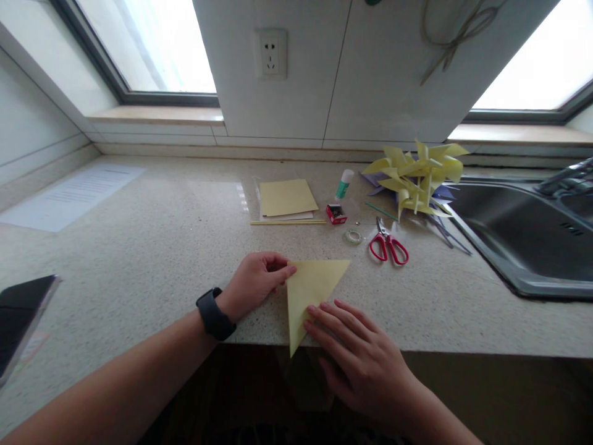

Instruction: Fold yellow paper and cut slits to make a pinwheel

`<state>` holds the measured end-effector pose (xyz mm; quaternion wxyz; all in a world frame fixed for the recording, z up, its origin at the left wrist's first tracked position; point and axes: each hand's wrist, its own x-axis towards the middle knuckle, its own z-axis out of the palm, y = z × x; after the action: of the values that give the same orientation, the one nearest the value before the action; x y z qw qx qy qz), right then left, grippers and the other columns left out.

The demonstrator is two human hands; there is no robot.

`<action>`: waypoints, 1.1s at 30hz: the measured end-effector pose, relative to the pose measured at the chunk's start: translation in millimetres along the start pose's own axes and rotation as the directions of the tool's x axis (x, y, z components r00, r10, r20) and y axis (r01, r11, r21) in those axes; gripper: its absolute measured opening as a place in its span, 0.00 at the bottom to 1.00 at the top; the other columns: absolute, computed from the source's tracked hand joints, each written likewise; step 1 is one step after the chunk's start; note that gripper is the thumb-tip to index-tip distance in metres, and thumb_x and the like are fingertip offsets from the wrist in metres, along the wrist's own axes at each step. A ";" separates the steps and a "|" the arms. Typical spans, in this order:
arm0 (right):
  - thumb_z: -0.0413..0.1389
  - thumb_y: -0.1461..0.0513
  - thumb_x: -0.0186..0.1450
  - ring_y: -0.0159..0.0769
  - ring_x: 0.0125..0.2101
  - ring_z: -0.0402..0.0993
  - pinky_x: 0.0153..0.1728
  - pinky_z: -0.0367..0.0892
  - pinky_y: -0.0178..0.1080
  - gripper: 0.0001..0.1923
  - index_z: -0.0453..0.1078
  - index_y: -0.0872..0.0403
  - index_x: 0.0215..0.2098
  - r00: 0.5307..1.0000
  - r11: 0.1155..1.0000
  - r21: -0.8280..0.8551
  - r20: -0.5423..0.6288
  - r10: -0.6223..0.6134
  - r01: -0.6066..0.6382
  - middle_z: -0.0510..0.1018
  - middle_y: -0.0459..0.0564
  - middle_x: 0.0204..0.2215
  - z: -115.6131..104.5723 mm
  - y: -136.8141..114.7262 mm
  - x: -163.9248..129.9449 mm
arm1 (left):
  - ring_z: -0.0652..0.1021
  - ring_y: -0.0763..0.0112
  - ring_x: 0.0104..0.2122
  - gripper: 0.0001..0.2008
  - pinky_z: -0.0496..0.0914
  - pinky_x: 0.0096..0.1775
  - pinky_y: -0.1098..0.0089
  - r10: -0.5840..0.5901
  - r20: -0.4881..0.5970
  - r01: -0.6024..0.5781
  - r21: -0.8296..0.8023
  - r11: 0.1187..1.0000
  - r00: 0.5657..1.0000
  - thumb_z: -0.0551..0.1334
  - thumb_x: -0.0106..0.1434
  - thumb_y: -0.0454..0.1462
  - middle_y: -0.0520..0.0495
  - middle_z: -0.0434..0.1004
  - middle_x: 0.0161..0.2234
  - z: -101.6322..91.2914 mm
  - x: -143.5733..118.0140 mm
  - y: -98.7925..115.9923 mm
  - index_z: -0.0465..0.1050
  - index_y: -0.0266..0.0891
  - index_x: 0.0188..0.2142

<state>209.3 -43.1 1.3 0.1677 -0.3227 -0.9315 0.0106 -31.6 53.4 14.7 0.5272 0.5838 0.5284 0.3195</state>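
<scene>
Both forearms reach in from the near edge, the left one wearing a dark wristband. At the front edge of the speckled counter lies a yellow paper triangle, folded, its lower tip hanging just past the edge. The left hand is loosely curled, thumb and forefinger pinching the triangle's upper left corner. The right hand lies open and flat, fingertips pressing the paper's lower part.

To crease well, the corners probably need to sit exactly matched under the pinch while the flat fingers sweep firmly along the fold, paper kept fully on the counter.

Further back lie a stack of yellow sheets, a glue stick, red scissors, a tape roll and finished yellow pinwheels, beside a steel sink.
</scene>
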 end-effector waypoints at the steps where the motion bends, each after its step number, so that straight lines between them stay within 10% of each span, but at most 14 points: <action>1: 0.54 0.66 0.64 0.45 0.64 0.63 0.65 0.62 0.53 0.29 0.65 0.55 0.65 1.000 1.000 0.001 -0.002 0.001 -0.001 0.67 0.51 0.66 0.3 0.0 0.3 | 0.74 0.73 0.25 0.14 0.68 0.24 0.74 0.000 0.000 0.000 -0.004 1.000 1.000 0.68 0.61 0.45 0.47 0.81 0.32 0.0 0.0 -0.4 0.80 0.36 0.38; 33: 0.54 0.63 0.67 0.44 0.64 0.64 0.64 0.63 0.52 0.26 0.67 0.56 0.63 0.999 1.000 0.008 -0.048 0.005 -0.005 0.69 0.50 0.65 3.1 -0.7 1.6 | 0.74 0.75 0.24 0.12 0.68 0.24 0.75 -0.003 -0.018 0.003 -0.030 1.000 1.000 0.69 0.60 0.44 0.48 0.83 0.32 0.7 -0.5 -2.5 0.81 0.37 0.38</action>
<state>206.7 -42.4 -1.0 0.1911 -0.3244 -0.9264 0.0070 -31.7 52.4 12.2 0.5316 0.5722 0.5292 0.3316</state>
